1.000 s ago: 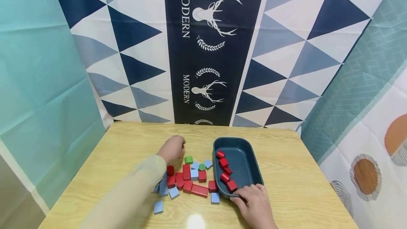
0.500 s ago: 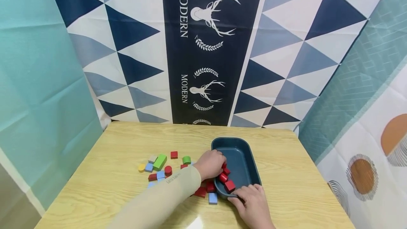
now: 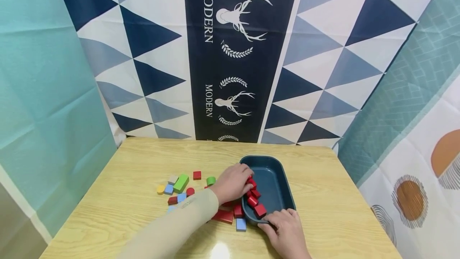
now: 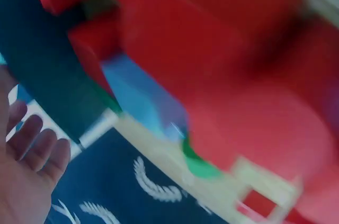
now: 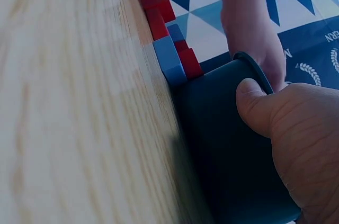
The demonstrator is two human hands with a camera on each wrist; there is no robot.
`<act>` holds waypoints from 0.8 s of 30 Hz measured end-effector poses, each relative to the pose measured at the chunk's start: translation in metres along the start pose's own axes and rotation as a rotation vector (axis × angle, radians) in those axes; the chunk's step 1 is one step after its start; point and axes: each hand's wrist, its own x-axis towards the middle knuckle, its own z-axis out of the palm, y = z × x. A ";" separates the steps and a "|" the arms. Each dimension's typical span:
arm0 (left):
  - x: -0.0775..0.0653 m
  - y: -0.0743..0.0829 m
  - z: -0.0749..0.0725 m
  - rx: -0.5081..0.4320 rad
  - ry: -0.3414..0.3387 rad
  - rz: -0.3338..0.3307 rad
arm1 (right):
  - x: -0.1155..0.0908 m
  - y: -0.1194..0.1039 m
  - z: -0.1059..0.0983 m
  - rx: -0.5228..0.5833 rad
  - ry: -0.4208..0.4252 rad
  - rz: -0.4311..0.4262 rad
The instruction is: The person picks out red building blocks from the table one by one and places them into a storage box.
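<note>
My left hand (image 3: 232, 182) reaches over the left rim of a dark blue tray (image 3: 274, 189). Its fingers (image 4: 33, 136) look loosely bent, with nothing between them in the left wrist view. Just by the fingertips, several red blocks (image 3: 253, 202) lie along the tray's left side; the hand partly covers them. At the near rim my right hand (image 3: 287, 229) grips the tray, its thumb (image 5: 254, 105) pressed on the outer wall in the right wrist view. A red cube (image 3: 260, 210) rests inside near that hand.
Left of the tray lie loose blocks: a green block (image 3: 181, 183), a yellow disc (image 3: 161, 189), a long red block (image 3: 223, 216) and a blue block (image 3: 241, 224). My left forearm (image 3: 179, 223) hides part of this group. A patterned cloth (image 3: 230, 51) hangs behind the table.
My left hand has moved right, from above the loose blocks to the tray's left side, and its fingers have since loosened. The right hand has kept its hold on the rim.
</note>
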 end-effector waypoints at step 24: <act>-0.069 -0.121 -0.012 -0.073 -0.283 -0.408 | 0.001 -0.003 -0.001 -0.036 -0.027 0.039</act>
